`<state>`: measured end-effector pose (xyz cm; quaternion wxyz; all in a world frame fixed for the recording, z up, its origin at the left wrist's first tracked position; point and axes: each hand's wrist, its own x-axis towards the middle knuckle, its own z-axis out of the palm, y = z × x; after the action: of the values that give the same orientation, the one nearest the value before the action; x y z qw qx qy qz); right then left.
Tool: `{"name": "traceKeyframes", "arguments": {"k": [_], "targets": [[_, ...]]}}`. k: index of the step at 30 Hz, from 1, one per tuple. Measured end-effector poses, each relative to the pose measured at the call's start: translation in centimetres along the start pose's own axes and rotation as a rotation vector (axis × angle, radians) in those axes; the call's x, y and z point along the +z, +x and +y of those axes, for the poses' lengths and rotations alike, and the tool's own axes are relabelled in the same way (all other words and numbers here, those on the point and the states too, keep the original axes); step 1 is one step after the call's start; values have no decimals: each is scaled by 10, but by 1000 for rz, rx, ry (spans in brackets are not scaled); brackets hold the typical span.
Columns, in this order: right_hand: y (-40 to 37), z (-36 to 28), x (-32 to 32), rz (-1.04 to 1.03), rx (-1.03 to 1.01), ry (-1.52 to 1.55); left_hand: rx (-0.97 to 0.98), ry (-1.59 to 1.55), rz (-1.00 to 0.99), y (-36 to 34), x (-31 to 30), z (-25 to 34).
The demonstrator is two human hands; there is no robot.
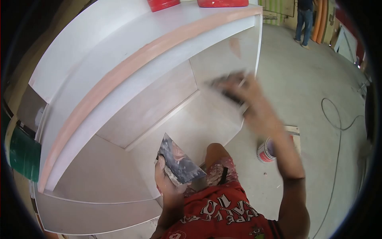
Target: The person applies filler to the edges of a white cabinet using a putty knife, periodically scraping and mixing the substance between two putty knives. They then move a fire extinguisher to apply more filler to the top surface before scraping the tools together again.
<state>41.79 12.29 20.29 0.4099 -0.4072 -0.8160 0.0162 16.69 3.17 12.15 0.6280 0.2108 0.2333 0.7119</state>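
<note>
Closed around the back of a broad dark blade (171, 157), the left hand (166, 179) holds it near the lap, with pink paste (178, 152) smeared on its face. The right hand (251, 95), blurred, grips a second blade (225, 85) near the inner panel (219, 55) of the curved white unit (89, 75); whether it touches is unclear. Both blades look thin, light and stiff, perhaps springy at the edge, and best held by the back, as the paste seems soft and slippery. Farther out, a pinkish band (147, 51) follows the curve; a can (265, 152) stands to the right.
</note>
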Motion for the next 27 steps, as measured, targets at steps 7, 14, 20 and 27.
{"name": "traceKeyframes", "arguments": {"k": [7, 14, 20, 27], "targets": [[91, 24, -114, 127, -210, -572, -167, -132, 59, 12, -16, -14], [103, -46, -94, -85, -133, -412, -182, -122, 34, 19, -33, -18], [83, -65, -58, 80, -327, -319, -160, -155, -23, 17, -28, -12], [21, -79, -5, -405, -388, 424, -301, -534, -65, 1, -5, 4]]}}
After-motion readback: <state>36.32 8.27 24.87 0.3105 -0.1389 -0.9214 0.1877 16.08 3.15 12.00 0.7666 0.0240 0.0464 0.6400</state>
